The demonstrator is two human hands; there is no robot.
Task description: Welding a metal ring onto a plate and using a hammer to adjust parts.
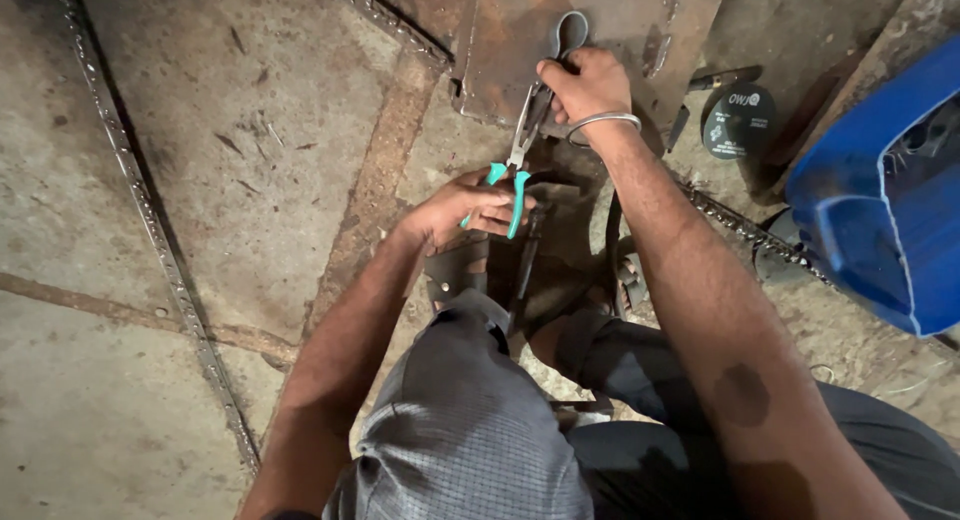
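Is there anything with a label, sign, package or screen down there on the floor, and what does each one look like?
Only one labelled thing shows.
Round disc: lies flat on the floor at upper right, beside the blue container and right of the right hand; dark grey to black, with small pale printing on its face and a hole at its centre.
No packages, signs or screens are in view.

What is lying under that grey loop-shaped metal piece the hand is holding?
Under the grey metal loop lies a rusty steel plate, resting on the concrete floor. The right hand covers the loop's lower end, so what it joins there, near the green-handled pliers, is hidden.
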